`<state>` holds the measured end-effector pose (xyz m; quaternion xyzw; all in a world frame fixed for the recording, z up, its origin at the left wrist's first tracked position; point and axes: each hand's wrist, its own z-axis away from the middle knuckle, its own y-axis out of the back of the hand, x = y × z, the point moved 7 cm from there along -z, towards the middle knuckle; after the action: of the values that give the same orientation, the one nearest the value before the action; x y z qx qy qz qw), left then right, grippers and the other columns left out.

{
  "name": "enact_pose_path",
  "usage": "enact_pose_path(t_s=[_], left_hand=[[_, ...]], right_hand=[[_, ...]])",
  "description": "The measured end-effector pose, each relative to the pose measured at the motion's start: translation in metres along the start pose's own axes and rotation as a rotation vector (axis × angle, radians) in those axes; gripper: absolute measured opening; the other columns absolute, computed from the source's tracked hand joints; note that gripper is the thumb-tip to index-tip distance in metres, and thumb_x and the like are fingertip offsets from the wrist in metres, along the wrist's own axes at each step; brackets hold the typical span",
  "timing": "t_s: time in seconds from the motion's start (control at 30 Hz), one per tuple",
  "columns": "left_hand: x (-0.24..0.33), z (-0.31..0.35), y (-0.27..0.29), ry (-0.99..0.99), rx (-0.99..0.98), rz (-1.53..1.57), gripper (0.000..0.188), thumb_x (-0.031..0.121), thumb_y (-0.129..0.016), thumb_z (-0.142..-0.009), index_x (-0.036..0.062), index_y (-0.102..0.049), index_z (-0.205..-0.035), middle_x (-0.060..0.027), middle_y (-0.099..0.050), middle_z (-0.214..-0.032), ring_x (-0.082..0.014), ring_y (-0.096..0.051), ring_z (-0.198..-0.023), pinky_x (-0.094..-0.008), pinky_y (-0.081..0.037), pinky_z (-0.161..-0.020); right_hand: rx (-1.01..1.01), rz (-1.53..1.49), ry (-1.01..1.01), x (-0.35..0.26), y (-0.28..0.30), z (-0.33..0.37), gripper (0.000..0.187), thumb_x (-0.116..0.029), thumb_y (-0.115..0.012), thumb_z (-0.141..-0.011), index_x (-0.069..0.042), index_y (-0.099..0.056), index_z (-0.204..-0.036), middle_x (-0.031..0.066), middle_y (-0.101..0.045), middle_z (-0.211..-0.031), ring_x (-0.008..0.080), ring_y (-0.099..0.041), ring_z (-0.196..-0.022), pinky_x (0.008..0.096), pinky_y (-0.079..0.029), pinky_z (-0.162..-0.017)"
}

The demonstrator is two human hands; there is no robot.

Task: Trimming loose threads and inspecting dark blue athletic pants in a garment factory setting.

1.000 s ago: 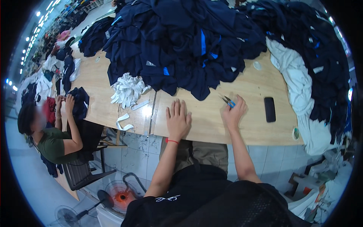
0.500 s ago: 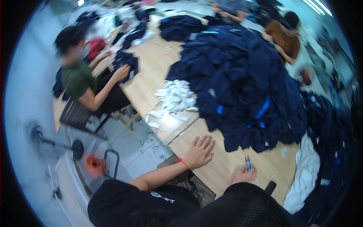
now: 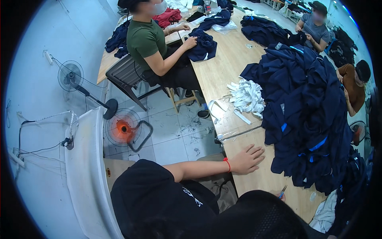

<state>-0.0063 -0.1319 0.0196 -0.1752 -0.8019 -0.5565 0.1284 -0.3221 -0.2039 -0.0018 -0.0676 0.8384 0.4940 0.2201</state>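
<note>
My left hand (image 3: 247, 160), with a red band at its wrist, lies flat on the wooden table (image 3: 248, 181) with its fingers spread. Nothing is under or in it that I can see. Only a sliver of my right hand (image 3: 279, 195) shows past a dark mesh shape (image 3: 260, 215) at the lower edge. It grips small thread snips (image 3: 282, 192) with blue on them, the pointed tip upward. Beyond both hands rises a big heap of navy garments (image 3: 306, 107) with bright blue trims. A pile of white fabric strips (image 3: 246, 97) sits beside the heap.
A person in a green shirt (image 3: 146, 44) sits at the table's left side, handling a navy garment (image 3: 205, 49). Two other people are at the far right. An orange floor fan (image 3: 124, 129) and a stand fan (image 3: 71, 75) are at left. White cloth (image 3: 324, 215) lies at lower right.
The view has swung left, so the table and heap sit further right and more wall shows. My left hand stays flat on the table; my right hand is now mostly hidden, still holding the snips.
</note>
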Motion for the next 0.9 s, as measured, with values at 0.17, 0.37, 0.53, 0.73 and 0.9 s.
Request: enact_pose_path(t_s=[0.17,0.37,0.53,0.73,0.9], left_hand=[[-0.001,0.002,-0.004,-0.004,0.001,0.02,0.061,0.039,-0.062,-0.1,0.0035,-0.053,-0.149,-0.0214,-0.044,-0.162,-0.0351,-0.037,-0.154,-0.057,-0.024,-0.128],[0.001,0.003,-0.001,0.003,-0.004,0.026,0.06,0.039,-0.061,-0.1,0.0043,-0.054,-0.148,-0.0204,-0.045,-0.161,-0.0341,-0.038,-0.153,-0.0569,-0.024,-0.128],[-0.003,0.002,0.001,0.032,-0.011,0.015,0.059,0.038,-0.062,-0.099,0.0054,-0.055,-0.147,-0.0191,-0.046,-0.161,-0.0331,-0.039,-0.153,-0.0566,-0.025,-0.127],[0.004,-0.004,0.002,0.019,0.048,0.035,0.059,0.038,-0.066,-0.095,0.0051,-0.058,-0.143,-0.021,-0.049,-0.157,-0.0361,-0.042,-0.149,-0.0585,-0.027,-0.125],[0.009,-0.005,-0.008,0.008,-0.032,0.021,0.06,0.039,-0.063,-0.098,0.0076,-0.055,-0.149,-0.0197,-0.047,-0.159,-0.0338,-0.04,-0.152,-0.0572,-0.025,-0.127]], right_hand=[[0.035,0.015,0.07,0.011,-0.012,0.006,0.016,-0.018,-0.072,-0.096,-0.006,-0.07,-0.106,0.0122,-0.07,-0.111,0.0399,-0.059,-0.106,0.0555,-0.046,-0.091],[-0.034,0.062,0.074,-0.007,-0.004,0.008,0.018,-0.021,-0.073,-0.094,-0.007,-0.067,-0.104,0.0111,-0.07,-0.113,0.0393,-0.06,-0.109,0.0552,-0.046,-0.092],[0.023,0.015,0.135,-0.003,-0.013,0.003,0.019,-0.018,-0.075,-0.094,-0.005,-0.068,-0.105,0.0111,-0.069,-0.118,0.0373,-0.06,-0.111,0.0517,-0.048,-0.093],[0.16,-0.168,0.115,-0.012,0.032,0.008,0.023,-0.018,-0.075,-0.1,0.002,-0.069,-0.108,0.0144,-0.066,-0.131,0.0351,-0.063,-0.109,0.0462,-0.052,-0.092],[0.21,-0.429,0.267,-0.043,0.073,-0.002,0.025,-0.015,-0.074,-0.101,0.003,-0.068,-0.117,0.0157,-0.064,-0.138,0.0318,-0.064,-0.111,0.0439,-0.053,-0.094]])
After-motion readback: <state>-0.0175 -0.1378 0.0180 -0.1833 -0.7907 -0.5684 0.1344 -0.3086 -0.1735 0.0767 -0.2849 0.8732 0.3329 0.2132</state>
